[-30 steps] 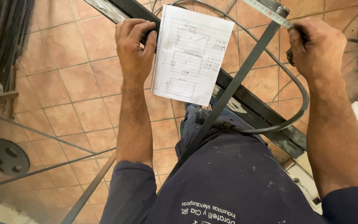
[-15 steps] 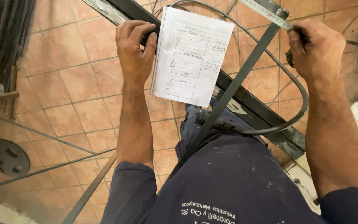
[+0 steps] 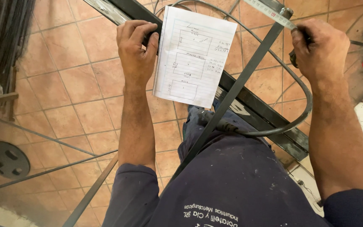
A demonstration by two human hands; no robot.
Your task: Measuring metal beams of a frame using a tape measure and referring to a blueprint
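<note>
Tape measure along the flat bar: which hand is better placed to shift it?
Likely the right hand: it already grips the tape measure at the top of the flat bar. The left hand is occupied, pinning the lined sketch sheet.

Light: even, fairly bright | shadows: soft | glare: white lined paper sheet [image 3: 194, 54] slightly washed | focus: sharp | edges: wide-angle bending

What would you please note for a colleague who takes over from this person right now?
Left hand: shut on the sheet of lined paper with sketched rectangles, at its left edge.
Right hand: shut on a dark handle, at the tape measure that runs along the flat bar.
The bar leans across a dark beam; a cable loops around it.
Done: tape laid on the bar.
Left: no mark shows yet.
</note>
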